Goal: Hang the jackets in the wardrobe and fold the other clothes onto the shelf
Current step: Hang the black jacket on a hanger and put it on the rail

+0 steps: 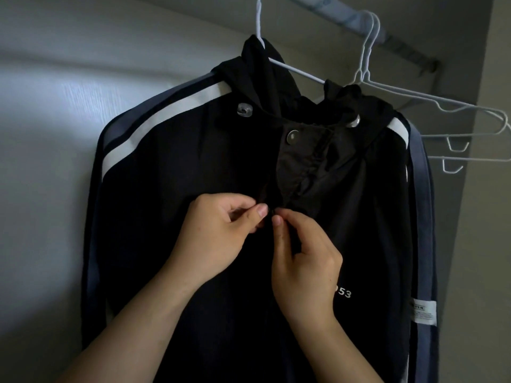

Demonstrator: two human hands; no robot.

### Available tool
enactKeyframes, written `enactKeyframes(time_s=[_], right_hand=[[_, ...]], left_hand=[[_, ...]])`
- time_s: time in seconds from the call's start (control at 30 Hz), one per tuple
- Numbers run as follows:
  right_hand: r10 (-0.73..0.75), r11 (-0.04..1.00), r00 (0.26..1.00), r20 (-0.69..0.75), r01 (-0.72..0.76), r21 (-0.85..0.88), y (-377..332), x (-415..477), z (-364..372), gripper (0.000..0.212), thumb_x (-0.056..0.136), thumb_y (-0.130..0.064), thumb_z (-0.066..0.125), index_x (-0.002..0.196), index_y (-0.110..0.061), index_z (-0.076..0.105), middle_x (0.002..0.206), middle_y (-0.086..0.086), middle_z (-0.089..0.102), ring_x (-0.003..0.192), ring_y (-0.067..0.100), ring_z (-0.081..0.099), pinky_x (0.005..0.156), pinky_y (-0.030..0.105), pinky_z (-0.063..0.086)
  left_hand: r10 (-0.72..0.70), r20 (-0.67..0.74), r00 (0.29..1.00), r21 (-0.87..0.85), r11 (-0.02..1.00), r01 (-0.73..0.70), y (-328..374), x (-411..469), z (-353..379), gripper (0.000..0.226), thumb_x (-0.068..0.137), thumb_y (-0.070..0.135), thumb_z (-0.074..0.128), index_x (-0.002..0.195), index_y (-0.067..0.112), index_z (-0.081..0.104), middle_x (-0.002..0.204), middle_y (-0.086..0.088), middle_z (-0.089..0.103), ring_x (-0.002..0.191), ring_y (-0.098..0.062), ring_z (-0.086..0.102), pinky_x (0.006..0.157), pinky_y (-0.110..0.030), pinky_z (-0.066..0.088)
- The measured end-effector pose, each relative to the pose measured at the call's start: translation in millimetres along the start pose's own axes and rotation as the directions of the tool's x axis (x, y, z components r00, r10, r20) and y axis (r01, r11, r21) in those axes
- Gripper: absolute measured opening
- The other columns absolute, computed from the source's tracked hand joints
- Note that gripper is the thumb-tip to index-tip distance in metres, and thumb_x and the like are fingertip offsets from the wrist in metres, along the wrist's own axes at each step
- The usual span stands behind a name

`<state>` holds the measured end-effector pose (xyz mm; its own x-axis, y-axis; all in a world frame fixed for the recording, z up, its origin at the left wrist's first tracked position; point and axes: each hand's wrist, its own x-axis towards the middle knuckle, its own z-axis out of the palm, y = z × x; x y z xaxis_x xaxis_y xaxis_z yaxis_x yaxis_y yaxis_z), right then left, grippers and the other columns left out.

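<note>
Hands meet at the middle of the black jacket (193,161), just below where its front placket falls open. The left hand (215,230) has thumb and forefinger closed in a pinch on the dark fabric at one edge of that opening, its other fingers curled in behind. The right hand (304,261) pinches the opposite edge with thumb and forefinger tips, nearly touching the left hand's fingertips; whether it holds a zip pull or only cloth is too dark to tell. The jacket hangs facing the camera on a white wire hanger (293,69) whose hook rises above its hood to the rail (359,20) overhead. White and grey-blue stripes run along both of its shoulders and down the sleeves. A metal snap (292,136) sits on the placket above the hands, and a white label (423,312) is stitched to the sleeve beside the right hand's wrist. Spare hangers (442,106), white and bare, hang from the same rail just beyond the jacket's striped shoulder. A pale wall (41,134) stands behind the jacket's other sleeve.
</note>
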<state>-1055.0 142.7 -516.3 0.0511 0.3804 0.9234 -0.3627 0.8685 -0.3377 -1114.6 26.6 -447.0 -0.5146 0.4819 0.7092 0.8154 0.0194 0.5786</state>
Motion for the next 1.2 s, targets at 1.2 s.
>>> enactKeyframes(time_s=[1.2], right_hand=[[0.126, 0.99, 0.988, 0.094, -0.131, 0.051, 6, 30, -28, 0.025, 0.085, -0.02, 0.054, 0.104, -0.029, 0.067, 0.102, -0.013, 0.066, 0.098, 0.008, 0.065, 0.084, 0.014, 0.047]], left_hand=[[0.085, -0.104, 0.991, 0.32, 0.946, -0.047, -8, 10, 15, 0.018, 0.095, 0.038, 0.063, 0.097, 0.02, 0.066, 0.083, 0.014, 0.061, 0.082, -0.001, 0.061, 0.069, -0.012, 0.047]])
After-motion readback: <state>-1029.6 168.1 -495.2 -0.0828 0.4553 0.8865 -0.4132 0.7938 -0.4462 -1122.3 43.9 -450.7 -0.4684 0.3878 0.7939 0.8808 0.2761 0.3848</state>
